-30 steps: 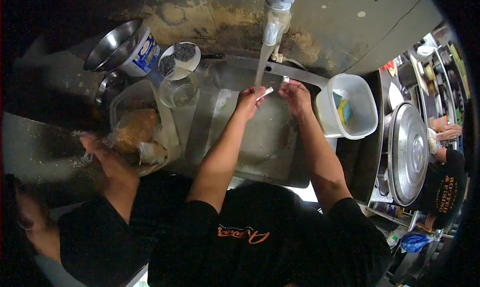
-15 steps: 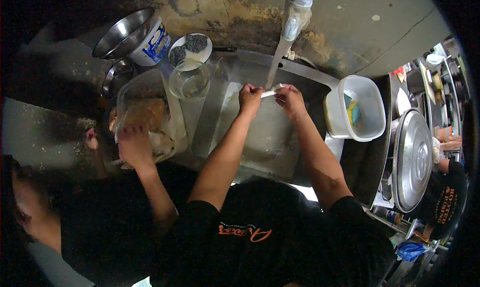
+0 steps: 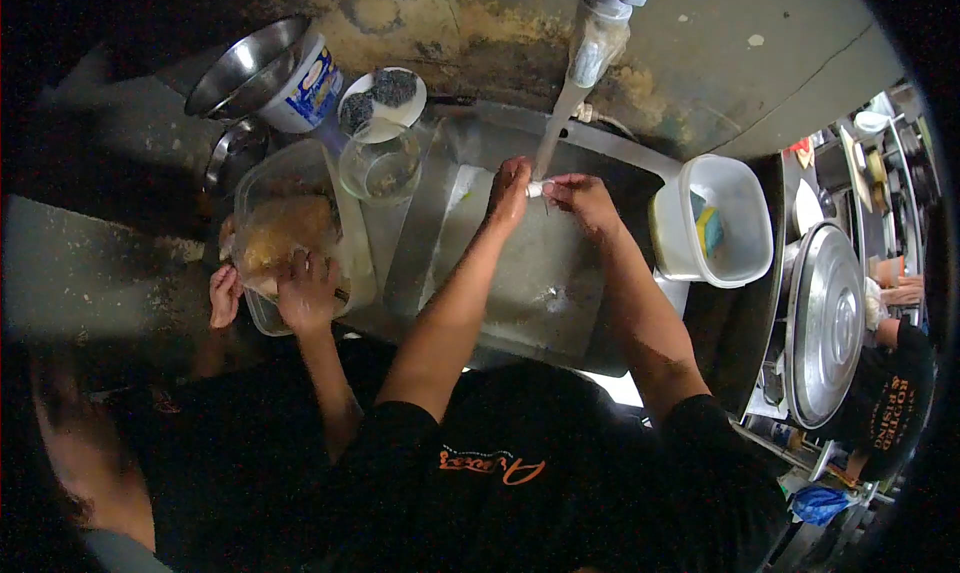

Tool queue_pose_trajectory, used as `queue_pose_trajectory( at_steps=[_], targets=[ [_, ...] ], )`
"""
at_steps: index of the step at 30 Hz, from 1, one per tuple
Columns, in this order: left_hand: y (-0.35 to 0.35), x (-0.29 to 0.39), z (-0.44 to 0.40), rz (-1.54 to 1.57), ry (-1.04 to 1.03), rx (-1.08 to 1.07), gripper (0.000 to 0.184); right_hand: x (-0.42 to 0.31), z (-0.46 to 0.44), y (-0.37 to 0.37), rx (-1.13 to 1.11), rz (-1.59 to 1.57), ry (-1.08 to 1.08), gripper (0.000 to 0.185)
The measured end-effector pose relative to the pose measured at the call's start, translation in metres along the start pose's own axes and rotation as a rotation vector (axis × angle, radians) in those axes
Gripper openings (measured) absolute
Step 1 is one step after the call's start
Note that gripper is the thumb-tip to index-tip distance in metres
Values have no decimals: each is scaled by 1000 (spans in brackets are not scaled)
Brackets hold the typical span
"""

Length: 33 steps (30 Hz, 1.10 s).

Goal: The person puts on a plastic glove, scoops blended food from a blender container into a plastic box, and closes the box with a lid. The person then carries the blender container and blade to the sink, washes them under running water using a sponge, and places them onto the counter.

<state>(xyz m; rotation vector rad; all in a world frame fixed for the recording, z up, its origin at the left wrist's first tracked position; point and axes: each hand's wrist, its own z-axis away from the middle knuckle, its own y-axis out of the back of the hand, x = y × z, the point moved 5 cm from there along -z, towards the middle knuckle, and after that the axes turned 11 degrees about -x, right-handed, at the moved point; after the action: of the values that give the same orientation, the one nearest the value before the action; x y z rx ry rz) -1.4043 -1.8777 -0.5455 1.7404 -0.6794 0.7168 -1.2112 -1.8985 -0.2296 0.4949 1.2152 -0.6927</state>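
Note:
Over the metal sink (image 3: 490, 283), my left hand (image 3: 510, 193) and my right hand (image 3: 583, 199) are close together, both closed on a small white item (image 3: 538, 188). The item lies between my fingertips, partly covered by them; I cannot make out what it is. A tap (image 3: 598, 43) with a pale hose (image 3: 560, 123) hangs from the wall just above my hands. The hose or water stream reaches down right behind the white item.
Left of the sink, a co-worker's hands (image 3: 308, 288) touch bagged food (image 3: 285, 233) in a clear tub (image 3: 352, 233). Nearby are a glass bowl (image 3: 382, 178), a plate with scourers (image 3: 400, 88) and metal bowls (image 3: 240, 73). Right: white tub (image 3: 735, 263), lidded pot (image 3: 830, 323), another person (image 3: 890, 393).
My hands came together around the white item, which now shows shorter between them than half a second ago. The co-worker's hands moved to the clear tub. The view shifted slightly.

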Motion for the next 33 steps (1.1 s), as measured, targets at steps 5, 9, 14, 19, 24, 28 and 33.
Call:
queue_pose_trajectory(
  at_steps=[5,9,14,19,24,28,33],
  targets=[
    [122,182,17,1059,526,-218,69,-18,-5,-9,-174,244,-136,29],
    [159,241,11,1151,515,-256,77,14,-44,-10,-312,826,46,30],
    [193,273,24,852,665,-292,74,28,-44,-33,-106,198,-188,29],
    [251,264,57,225,777,-352,66,-9,6,-27,-35,251,104,26],
    [335,239,36,-360,1091,-735,58,-59,114,13,73,588,88,34],
    [320,158,32,-905,761,-748,66,-144,254,78,515,668,271,22],
    [291,115,11,-528,531,-661,60,-125,439,242,1386,711,95,19]
  ],
)
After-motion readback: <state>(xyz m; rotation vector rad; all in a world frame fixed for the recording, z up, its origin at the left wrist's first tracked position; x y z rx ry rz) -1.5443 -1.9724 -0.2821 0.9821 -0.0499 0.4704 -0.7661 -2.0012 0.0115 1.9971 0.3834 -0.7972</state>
